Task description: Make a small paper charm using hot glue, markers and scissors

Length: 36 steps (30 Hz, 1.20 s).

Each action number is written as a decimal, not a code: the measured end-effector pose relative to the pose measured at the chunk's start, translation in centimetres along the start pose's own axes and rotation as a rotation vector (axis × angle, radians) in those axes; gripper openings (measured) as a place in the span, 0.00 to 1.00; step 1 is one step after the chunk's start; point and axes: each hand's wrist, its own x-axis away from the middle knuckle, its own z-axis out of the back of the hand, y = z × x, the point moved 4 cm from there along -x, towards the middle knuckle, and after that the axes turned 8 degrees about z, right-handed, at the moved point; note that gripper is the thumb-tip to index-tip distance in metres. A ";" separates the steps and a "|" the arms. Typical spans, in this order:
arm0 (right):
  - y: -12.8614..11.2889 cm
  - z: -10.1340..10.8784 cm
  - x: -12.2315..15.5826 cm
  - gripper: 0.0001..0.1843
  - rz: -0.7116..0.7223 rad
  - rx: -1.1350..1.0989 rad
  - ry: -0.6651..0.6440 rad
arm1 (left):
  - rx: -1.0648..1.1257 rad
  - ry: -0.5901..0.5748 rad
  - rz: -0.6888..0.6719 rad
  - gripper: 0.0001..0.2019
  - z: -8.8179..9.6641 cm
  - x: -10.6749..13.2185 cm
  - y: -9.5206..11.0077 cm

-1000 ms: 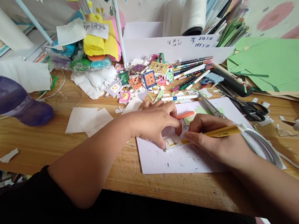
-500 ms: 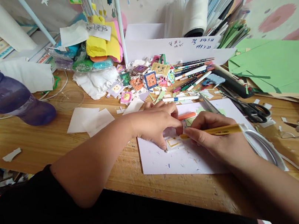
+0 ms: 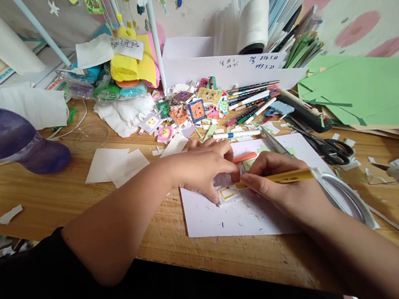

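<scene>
1. A white sheet (image 3: 228,220) is lying flat on the near part of a wooden desk (image 3: 60,195), and both of the person's bare arms are reaching in over it.
2. On the middle of the white sheet, a small card (image 3: 229,194) with a yellow outline is lying flat.
3. The left hand (image 3: 202,169) is curling over the card's left side, with thumb and fingertips clamped on its edges and pinning it to the white sheet.
4. The right hand (image 3: 284,194) is resting on the right half of the white sheet, with its fingers closed tightly around a yellow pen (image 3: 282,177) whose tip is touching the card's right edge.
5. At the right edge of the white sheet, a clear tape ring (image 3: 347,195) is lying under the right wrist.
6. On the far edge of the white sheet, an orange marker (image 3: 244,157) is lying just beyond the hands.
7. Off the far right corner of the white sheet, black scissors (image 3: 328,147) are lying on the desk.
8. Beyond the white sheet, a pile of decorated squares (image 3: 186,109) and a row of pens (image 3: 251,96) are crowding the desk.
9. Far left of the white sheet, a purple bottle (image 3: 6,138) is lying on its side.
10. Far right of the white sheet, green paper (image 3: 370,89) is spreading out.
</scene>
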 end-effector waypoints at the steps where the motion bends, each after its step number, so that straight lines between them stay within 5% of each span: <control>1: 0.0 0.0 0.0 0.12 0.003 0.010 -0.009 | 0.000 -0.001 0.003 0.19 0.0 0.0 0.0; 36: 0.3 -0.1 -0.2 0.14 -0.008 -0.030 -0.059 | -0.026 0.040 -0.033 0.21 0.1 0.3 -0.2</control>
